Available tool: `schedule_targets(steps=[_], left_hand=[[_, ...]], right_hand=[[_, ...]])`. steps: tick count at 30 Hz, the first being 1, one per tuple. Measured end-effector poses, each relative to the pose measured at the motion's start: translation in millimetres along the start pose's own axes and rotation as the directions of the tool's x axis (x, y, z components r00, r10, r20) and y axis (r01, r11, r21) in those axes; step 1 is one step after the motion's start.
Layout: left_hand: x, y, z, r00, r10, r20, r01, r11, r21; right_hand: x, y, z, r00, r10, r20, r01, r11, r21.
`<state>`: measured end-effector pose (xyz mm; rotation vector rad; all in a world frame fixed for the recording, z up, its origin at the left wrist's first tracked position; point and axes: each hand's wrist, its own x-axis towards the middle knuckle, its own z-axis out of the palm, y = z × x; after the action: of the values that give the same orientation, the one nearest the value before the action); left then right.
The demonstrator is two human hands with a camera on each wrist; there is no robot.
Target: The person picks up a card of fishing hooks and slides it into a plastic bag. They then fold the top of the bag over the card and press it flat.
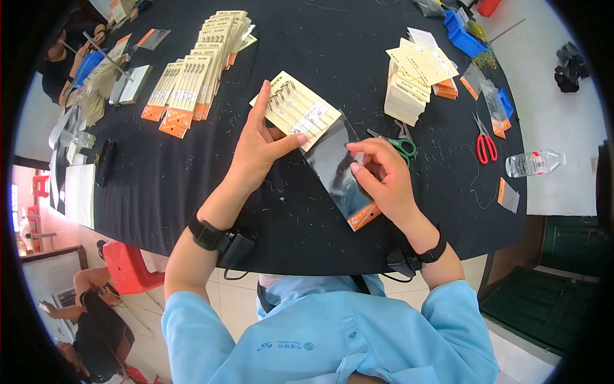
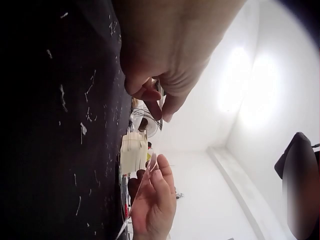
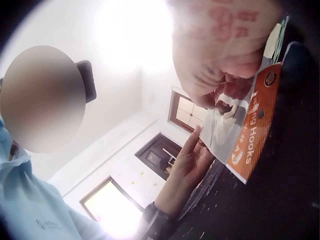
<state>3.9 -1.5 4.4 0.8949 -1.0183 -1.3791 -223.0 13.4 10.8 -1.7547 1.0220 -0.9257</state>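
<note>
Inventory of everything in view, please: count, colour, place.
Flat card holding metal hooks: 1, cream, left hand
Flat plastic bag with printed end: 1, clear/orange, right hand
Rows of hook cards with printed ends: many, cream/orange, upper left
Stacked flat cards: many, cream, upper right
Loop-handled scissors: 1, green, beside right hand
Long-bladed scissors: 1, red, right
Plastic bottle: 1, clear, right edge
Plastic basket: 1, blue, upper right
Fine scraps: many, whitish, on cloth
Tablecloth: 1, black, underneath
Plastic chair: 1, red, lower left
Edge clutter: uncountable
Left hand, right hand: 1 each, centre
Short-sleeved shirt: 1, light blue, bottom
</note>
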Motion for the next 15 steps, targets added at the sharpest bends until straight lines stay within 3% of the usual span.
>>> schedule_targets(steps=[2, 6, 8, 15], left_hand=[[-1.1, -0.6, 1.8, 1.000, 0.007, 0.006, -0.007, 1.000, 0.001], [-4.6, -0.3, 6.4, 0.999, -0.005, 0.032, 0.003, 0.998, 0.059], [-6.3, -1.7, 8.1, 0.998, -0.006, 0.058, 0.002, 0.997, 0.081], [-12.3, -1.9, 15.7, 0.993, -0.002, 0.121, -0.001, 1.000, 0.027]], right_hand=[[-2.1, 10.1, 3.5, 0.997, 0.063, -0.048, -0.047, 0.959, 0.281], [1.3, -0.5, -1.7, 0.985, 0.170, -0.020, -0.153, 0.928, 0.339], [4.0, -5.5, -3.0, 0.943, 0.326, 0.062, -0.319, 0.839, 0.440], [2.5, 0.3, -8.9, 0.924, 0.324, 0.202, -0.382, 0.802, 0.459]])
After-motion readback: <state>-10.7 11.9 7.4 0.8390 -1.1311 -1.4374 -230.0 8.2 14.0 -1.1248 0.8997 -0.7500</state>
